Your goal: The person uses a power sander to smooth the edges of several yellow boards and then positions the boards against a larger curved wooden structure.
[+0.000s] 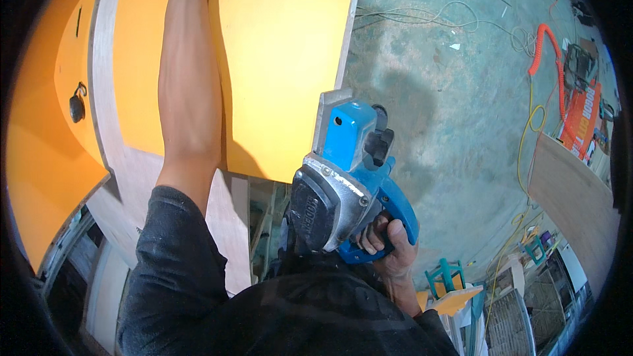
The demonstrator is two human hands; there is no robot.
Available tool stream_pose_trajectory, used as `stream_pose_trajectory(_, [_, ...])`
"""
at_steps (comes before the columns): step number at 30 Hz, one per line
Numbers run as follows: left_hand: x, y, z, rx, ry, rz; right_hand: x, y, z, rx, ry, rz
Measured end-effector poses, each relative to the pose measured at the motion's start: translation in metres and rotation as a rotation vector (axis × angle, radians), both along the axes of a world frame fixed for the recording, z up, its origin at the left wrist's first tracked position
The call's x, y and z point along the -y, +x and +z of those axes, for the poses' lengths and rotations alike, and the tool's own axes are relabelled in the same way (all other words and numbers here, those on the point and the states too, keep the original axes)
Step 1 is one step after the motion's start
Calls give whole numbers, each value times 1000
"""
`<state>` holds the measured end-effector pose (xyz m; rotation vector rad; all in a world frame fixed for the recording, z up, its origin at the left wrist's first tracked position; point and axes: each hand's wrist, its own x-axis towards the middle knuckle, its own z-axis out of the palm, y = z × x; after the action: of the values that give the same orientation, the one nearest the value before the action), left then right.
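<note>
My right hand (394,250) is closed round the rear handle of a blue electric planer (349,135) with a silver and black side. The planer is at the near right corner of a yellow-faced board (283,59), in line with its right edge; whether its sole touches that edge I cannot tell. My left arm stretches forward above the board and runs out past the top of the head view, so the left hand is not visible.
On the left stands a curved orange panel (39,138) with a small dark round object (77,107) on it. Thin cables (422,18) and a coiled orange hose (544,36) lie on the greenish floor. A brown wooden sheet (573,198) and a green stool (447,270) are at the right.
</note>
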<state>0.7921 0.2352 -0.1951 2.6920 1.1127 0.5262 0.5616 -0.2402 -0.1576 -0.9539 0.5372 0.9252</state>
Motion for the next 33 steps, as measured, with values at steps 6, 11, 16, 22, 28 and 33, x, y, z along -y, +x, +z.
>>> stream_pose_trajectory(6, [-7, 11, -1, -5, 0, 24, -15, 40, -2, 3, 18, 12])
stream_pose_trajectory(11, [-13, 12, 0, 3, 44, 31, -34, 88, -1, 35, -4, 72])
stream_pose_trajectory(16, [-11, 26, -9, 7, 30, 22, -61, 142, -1, 62, -47, 57])
stream_pose_trajectory(22, [-18, 26, -5, 74, 81, -29, -82, 191, -1, 38, -35, 31])
stream_pose_trajectory(28, [-31, 24, -17, 27, -20, -90, -113, 244, 3, 66, -53, -32])
stream_pose_trajectory(33, [-23, 28, -13, 0, -12, -109, -135, 292, 4, 96, -49, -44])
